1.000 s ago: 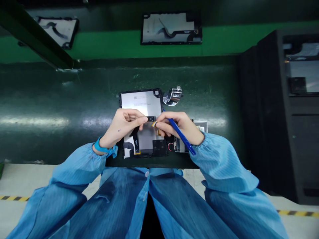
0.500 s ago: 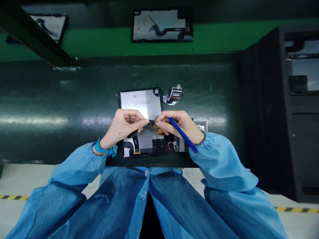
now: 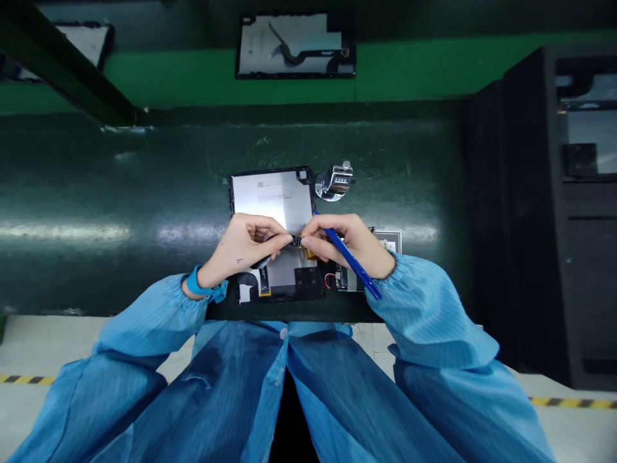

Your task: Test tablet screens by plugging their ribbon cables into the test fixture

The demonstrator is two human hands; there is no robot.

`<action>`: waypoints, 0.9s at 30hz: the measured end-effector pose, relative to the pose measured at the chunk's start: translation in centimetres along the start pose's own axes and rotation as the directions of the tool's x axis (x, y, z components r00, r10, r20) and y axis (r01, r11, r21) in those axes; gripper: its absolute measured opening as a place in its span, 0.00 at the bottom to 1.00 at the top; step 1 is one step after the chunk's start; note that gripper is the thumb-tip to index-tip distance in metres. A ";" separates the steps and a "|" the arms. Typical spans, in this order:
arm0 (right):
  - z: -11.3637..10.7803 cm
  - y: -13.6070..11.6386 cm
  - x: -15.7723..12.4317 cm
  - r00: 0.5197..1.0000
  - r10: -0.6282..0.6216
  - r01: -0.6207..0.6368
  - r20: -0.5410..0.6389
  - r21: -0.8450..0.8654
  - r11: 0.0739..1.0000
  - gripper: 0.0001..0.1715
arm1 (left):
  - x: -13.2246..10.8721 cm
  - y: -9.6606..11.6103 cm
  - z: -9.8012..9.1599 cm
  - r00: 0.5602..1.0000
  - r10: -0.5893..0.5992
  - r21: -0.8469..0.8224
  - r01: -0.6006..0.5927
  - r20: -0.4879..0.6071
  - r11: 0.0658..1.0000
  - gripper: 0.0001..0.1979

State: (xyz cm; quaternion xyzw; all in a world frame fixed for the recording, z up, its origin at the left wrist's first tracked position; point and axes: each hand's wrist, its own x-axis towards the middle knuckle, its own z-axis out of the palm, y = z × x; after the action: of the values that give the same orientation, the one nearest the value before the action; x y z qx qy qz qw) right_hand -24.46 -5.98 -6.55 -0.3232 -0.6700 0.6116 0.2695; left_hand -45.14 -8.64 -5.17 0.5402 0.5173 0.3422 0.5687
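A tablet screen panel [image 3: 270,186], silver-backed with a black frame, lies on the dark green bench under both hands. My left hand [image 3: 250,244] pinches the black end of a flex cable [image 3: 295,242] between thumb and forefinger. Fingertip to fingertip with it, my right hand [image 3: 349,243] pinches a gold flex cable [image 3: 308,254], and the two cable ends meet. Lodged in the right hand is a slim blue pen-like tool [image 3: 354,262], its lower end slanting over the wrist. How the ends join is hidden by the fingers.
A chrome tally counter [image 3: 335,182] stands beyond the panel's right corner. Partly under my right forearm lies a device part with a circuit board [image 3: 349,280]. Further panels [image 3: 295,45] lie on the bright green strip behind. A black rack [image 3: 525,212] rises at right.
My left hand has moved slightly right, bringing the black cable end closer to the right fingertips. The panels on the far green strip have shifted left. My right hand stays nearly still.
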 end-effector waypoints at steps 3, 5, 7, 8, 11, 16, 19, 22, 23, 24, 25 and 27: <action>0.0 -0.1 -0.1 0.999 0.016 -0.018 -0.038 -0.060 0.998 0.16 | -0.1 -0.1 0.2 1.000 0.004 -0.014 -0.004 -0.021 1.000 0.08; 0.1 -0.1 0.0 0.998 0.023 -0.027 -0.051 -0.085 0.996 0.16 | -0.1 -0.1 0.3 0.999 0.001 -0.019 -0.002 -0.034 1.000 0.07; 0.1 -0.1 0.0 0.999 0.020 -0.024 -0.042 -0.097 0.995 0.16 | -0.2 -0.2 0.4 0.999 0.004 -0.005 -0.004 -0.037 1.000 0.06; 0.1 -0.1 0.0 0.999 0.016 -0.020 -0.035 -0.105 0.994 0.16 | -0.2 -0.2 0.4 0.999 0.012 0.011 -0.012 -0.037 1.000 0.06; 0.1 -0.1 0.0 1.000 0.009 -0.012 -0.025 -0.146 0.989 0.15 | -0.3 -0.2 0.5 0.998 0.050 0.077 -0.047 -0.039 0.996 0.05; 0.1 -0.1 0.1 1.000 -0.027 0.023 -0.016 -0.209 0.978 0.14 | -0.4 -0.3 0.6 0.995 0.085 0.159 -0.077 -0.045 0.984 0.05; 0.0 -0.1 0.1 0.999 -0.038 0.036 -0.002 -0.259 0.965 0.14 | -0.4 -0.4 0.7 0.995 0.091 0.170 -0.085 -0.029 0.982 0.04; 0.2 -0.1 0.1 0.999 -0.035 0.034 -0.003 -0.241 0.970 0.14 | -0.5 -0.5 0.8 0.996 0.084 0.155 -0.077 -0.035 0.985 0.04; 0.2 0.0 0.1 0.999 -0.030 0.027 -0.010 -0.225 0.974 0.15 | -0.4 -0.5 0.9 0.996 0.081 0.145 -0.074 -0.044 0.987 0.04; 0.3 0.1 0.1 1.000 -0.024 0.020 -0.020 -0.208 0.978 0.15 | -0.4 -0.5 0.9 0.996 0.078 0.133 -0.070 -0.053 0.989 0.04; 0.4 0.2 0.1 0.999 -0.018 0.013 -0.027 -0.192 0.981 0.15 | -0.4 -0.5 1.0 0.996 0.074 0.120 -0.066 -0.059 0.991 0.04; 0.5 0.5 0.2 0.999 -0.013 0.007 -0.034 -0.172 0.985 0.14 | -0.4 -0.4 1.0 0.996 0.072 0.097 -0.065 -0.061 0.993 0.04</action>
State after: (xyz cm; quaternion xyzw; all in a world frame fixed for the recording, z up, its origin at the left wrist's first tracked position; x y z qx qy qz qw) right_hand -24.90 -6.12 -7.08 -0.3525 -0.7170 0.5445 0.2553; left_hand -44.31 -9.36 -5.55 0.5728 0.5324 0.3537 0.5132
